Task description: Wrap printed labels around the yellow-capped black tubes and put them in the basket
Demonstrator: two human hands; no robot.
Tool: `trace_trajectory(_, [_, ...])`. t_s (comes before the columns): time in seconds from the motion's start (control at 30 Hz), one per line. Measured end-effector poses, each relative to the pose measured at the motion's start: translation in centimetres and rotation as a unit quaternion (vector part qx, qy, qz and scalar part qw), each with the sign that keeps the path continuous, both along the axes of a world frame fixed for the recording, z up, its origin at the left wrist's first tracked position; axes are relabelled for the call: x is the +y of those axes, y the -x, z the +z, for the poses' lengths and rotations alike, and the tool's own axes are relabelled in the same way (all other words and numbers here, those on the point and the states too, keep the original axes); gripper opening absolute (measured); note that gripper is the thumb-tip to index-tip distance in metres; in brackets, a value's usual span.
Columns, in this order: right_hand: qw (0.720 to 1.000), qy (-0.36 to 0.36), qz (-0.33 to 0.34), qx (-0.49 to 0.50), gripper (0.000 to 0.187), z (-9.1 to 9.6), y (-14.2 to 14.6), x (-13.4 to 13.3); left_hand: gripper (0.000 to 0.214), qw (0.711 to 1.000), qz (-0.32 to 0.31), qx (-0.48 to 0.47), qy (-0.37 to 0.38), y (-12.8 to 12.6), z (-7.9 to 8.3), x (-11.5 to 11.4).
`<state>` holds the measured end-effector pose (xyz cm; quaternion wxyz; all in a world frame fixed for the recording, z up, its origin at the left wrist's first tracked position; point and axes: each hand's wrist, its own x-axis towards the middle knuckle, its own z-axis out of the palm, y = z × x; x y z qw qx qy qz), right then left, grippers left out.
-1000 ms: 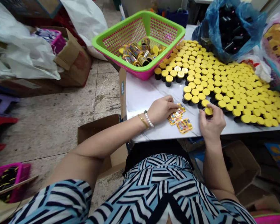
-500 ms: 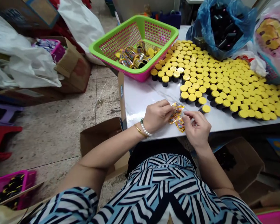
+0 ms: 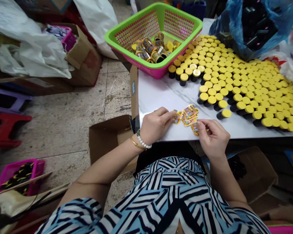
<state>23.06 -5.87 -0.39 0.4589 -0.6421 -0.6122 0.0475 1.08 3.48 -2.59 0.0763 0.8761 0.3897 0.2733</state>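
Several small yellow printed plastic labels (image 3: 189,114) lie in a loose, overlapping pile on the white tabletop, between my hands. My left hand (image 3: 156,126), with a pearl bracelet and a gold bangle at the wrist, is closed, its fingertips on a printed label (image 3: 177,117) left of the pile. On the other side, my right hand (image 3: 213,136) has thumb and forefinger pressed together at the edge of the pile. Whatever those fingertips pinch is hidden. A black tub with a yellow lid (image 3: 226,113) leans just beyond my right hand.
Rows of yellow-lidded black tubs (image 3: 249,81) cover the table's right side. At the back left stands a green-and-pink basket (image 3: 153,65) holding label-wrapped tubs. Behind the rows is a blue plastic bag (image 3: 230,32) of black containers. An open cardboard box (image 3: 107,138) sits below the table's left edge.
The labels, bunched between both hands before, now lie more spread out on the table. My hands have moved slightly apart. The view has shifted, so the table contents appear farther right.
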Motion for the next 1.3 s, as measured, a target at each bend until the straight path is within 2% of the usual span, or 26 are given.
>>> trace_trajectory(0.1, [0.999,-0.012,0.036,0.0,0.01,-0.1,1.2,0.0,0.025,1.0,0.0,0.014,0.015,-0.2,-0.3,-0.1])
trace_trajectory(0.23, [0.998,-0.019,0.062,-0.002,0.012,-0.6,2.1,-0.4,0.023,0.999,-0.014,0.034,0.005,-0.3,0.4,0.1])
trace_trajectory(0.33, [0.998,-0.017,0.067,-0.012,0.017,-1.1,2.0,-1.0,0.042,0.997,-0.043,0.056,-0.021,0.5,1.0,-0.7])
trace_trajectory(0.4, [0.997,-0.017,0.078,-0.022,0.019,-1.4,1.8,-1.3,0.054,0.995,-0.054,0.081,-0.026,1.2,0.8,-2.0])
trace_trajectory(0.5, [0.995,-0.022,0.087,-0.038,0.023,-1.6,1.8,-1.5,0.063,0.995,-0.051,0.08,-0.039,2.3,-0.5,-4.7])
trace_trajectory(0.63, [0.995,-0.017,0.09,-0.045,0.021,-1.7,2.2,-1.8,0.045,0.995,-0.04,0.007,-0.093,3.2,-3.0,-7.3])
trace_trajectory(0.7, [0.995,-0.002,0.092,-0.034,0.019,-1.8,2.5,-2.0,0.045,0.993,-0.046,-0.03,-0.1,3.3,-3.4,-7.6])
trace_trajectory(0.77, [0.996,0.013,0.088,-0.021,0.018,-1.8,2.7,-2.2,0.049,0.993,-0.049,-0.078,-0.069,3.1,-3.0,-7.4])
trace_trajectory(0.87, [0.997,0.018,0.077,-0.022,0.014,-1.7,2.9,-2.3,0.05,0.988,0.002,-0.154,0.012,2.5,-1.4,-6.2])
trace_trajectory(0.97, [0.996,0.018,0.079,-0.029,0.012,-1.7,3.0,-2.2,0.044,0.988,0.023,-0.141,0.059,1.7,-0.4,-4.6])
trace_trajectory(1.07, [0.996,0.019,0.087,-0.029,0.013,-1.7,3.1,-2.1,0.027,0.994,-0.008,-0.096,0.06,1.2,-0.5,-3.5])
trace_trajectory(1.13, [0.995,0.015,0.09,-0.031,0.013,-1.7,3.2,-2.1,0.018,0.993,-0.009,-0.1,0.054,1.3,-0.8,-3.4])
trace_trajectory(1.2, [0.995,0.012,0.091,-0.039,0.014,-1.9,3.2,-2.0,0.02,0.991,0.027,-0.12,0.059,1.5,-1.0,-3.6])
trace_trajectory(1.3, [0.994,0.007,0.093,-0.052,0.018,-2.1,3.3,-1.7,0.04,0.988,0.101,-0.105,0.058,1.8,-0.9,-3.9])
